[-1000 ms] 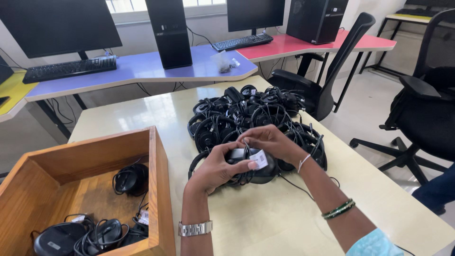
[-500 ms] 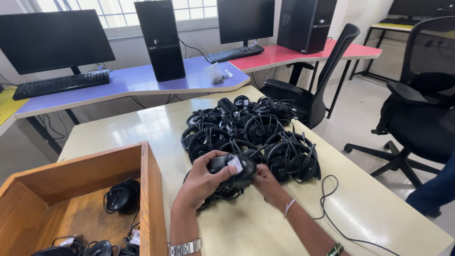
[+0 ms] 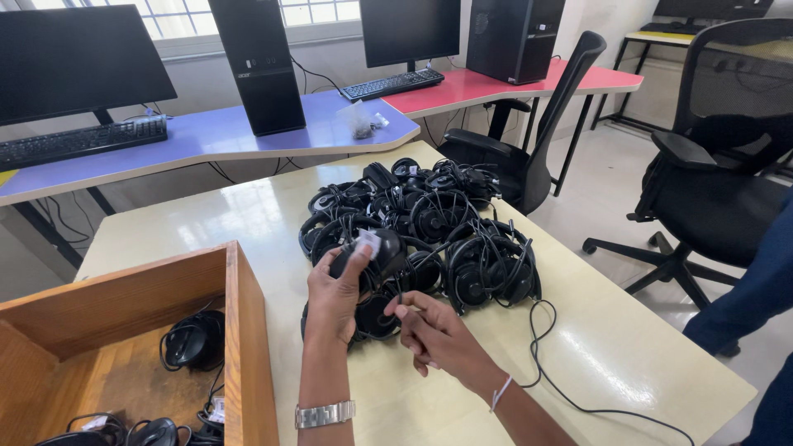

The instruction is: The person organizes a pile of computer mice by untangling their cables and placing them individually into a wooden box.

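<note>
My left hand (image 3: 334, 293) grips a black headset (image 3: 373, 263) with a small white tag, raised a little above the cream table (image 3: 595, 347). My right hand (image 3: 431, 330) is just below and right of it, fingers pinched on the headset's black cable near its lower ear cup. A pile of several black headsets (image 3: 429, 223) with tangled cables lies right behind both hands. An open wooden box (image 3: 235, 330) stands at the left, holding a few black headsets (image 3: 192, 340).
A loose black cable (image 3: 562, 388) trails over the table toward the right front edge. Desks with monitors, keyboards and tower computers stand behind. Black office chairs (image 3: 710, 165) are at the right. Another person's blue-clad leg (image 3: 756, 289) shows at the right edge.
My left hand has lifted the headset up and leftward. My right hand has dropped from the top of the headset to below it, on the cable. The view has shifted left.
</note>
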